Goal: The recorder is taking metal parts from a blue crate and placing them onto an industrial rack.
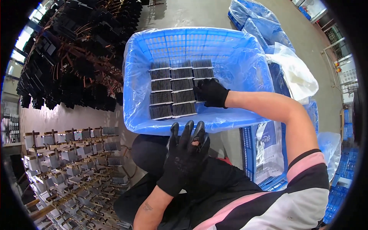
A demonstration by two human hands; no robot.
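A large blue plastic crate (201, 128) lined with clear plastic film stands in front of me. Inside, black finned heat sinks (183, 96) lie in three columns against the left part of the bottom. My right hand (212, 93), in a black glove, reaches into the crate from the right. Its fingers curl over a heat sink (197, 82) in the right-hand column and hide much of it. My left hand (186, 151), also black-gloved, is at the crate's near rim, fingers stretched out and holding nothing. Its glove has a hole near one finger.
Racks hung with dark finned parts (76, 57) rise at the far left. Lower left, another rack (76, 157) carries many silvery pieces. On the right stand blue crates (248, 157) with plastic bags, and a white bag (293, 71) lies over one.
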